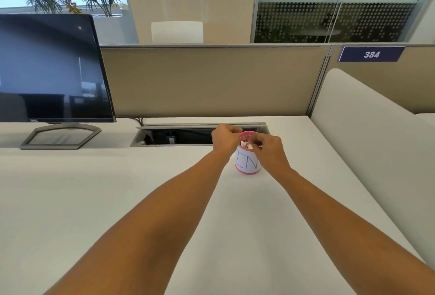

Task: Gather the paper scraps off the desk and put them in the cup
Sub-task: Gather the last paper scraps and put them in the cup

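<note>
1. A single wide-angle camera, worn on the head, looks forward and down over the desk.
2. It faces the partition, close enough that the desk fills the lower half.

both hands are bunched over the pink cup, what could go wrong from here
1. The left hand and right hand crowd the rim of the cup; a knock might tip it and spill the scraps.
2. The open cable tray lies just behind the cup, so a scrap that misses could drop in there.
3. The scraps seem to reach near the rim, so more may slide off.
</note>
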A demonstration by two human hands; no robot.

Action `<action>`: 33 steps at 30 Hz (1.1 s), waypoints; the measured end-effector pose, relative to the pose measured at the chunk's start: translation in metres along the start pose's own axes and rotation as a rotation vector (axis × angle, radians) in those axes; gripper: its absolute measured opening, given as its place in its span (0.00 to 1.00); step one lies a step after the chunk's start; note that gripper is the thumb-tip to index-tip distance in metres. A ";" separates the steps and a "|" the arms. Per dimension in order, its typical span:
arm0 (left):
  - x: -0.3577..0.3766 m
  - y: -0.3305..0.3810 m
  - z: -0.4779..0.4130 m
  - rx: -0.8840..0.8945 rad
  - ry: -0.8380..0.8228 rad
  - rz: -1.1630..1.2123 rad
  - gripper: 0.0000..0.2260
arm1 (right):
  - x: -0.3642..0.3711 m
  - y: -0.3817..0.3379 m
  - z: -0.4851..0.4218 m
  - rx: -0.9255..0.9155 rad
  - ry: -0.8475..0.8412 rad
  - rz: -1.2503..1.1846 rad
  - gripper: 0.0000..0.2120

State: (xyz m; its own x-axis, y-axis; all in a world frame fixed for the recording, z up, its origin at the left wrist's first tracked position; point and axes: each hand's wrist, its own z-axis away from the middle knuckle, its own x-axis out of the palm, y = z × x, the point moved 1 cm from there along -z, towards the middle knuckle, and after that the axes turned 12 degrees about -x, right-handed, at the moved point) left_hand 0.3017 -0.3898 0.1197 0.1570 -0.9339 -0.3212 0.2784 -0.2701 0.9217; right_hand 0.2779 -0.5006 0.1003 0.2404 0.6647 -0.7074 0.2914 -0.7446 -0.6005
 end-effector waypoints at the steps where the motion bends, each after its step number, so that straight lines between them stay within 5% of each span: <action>1: -0.005 -0.005 0.001 0.006 0.004 0.006 0.10 | 0.003 -0.006 0.005 -0.012 -0.036 0.026 0.13; 15: -0.135 -0.130 0.022 -0.006 0.116 -0.264 0.11 | 0.087 -0.107 0.076 -0.133 -0.368 0.177 0.11; 23: -0.287 -0.207 0.042 -0.074 0.203 -0.251 0.12 | 0.182 -0.197 0.104 -0.255 -0.499 0.176 0.12; 33: -0.484 -0.281 0.036 -0.169 0.523 -0.134 0.14 | 0.311 -0.331 0.120 -0.444 -0.646 0.098 0.12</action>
State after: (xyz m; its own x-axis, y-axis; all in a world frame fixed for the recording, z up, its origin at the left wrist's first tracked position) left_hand 0.1136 0.1300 0.0239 0.5465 -0.6421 -0.5377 0.4690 -0.2972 0.8317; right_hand 0.1454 -0.0550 0.0348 -0.2617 0.3284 -0.9075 0.6719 -0.6131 -0.4156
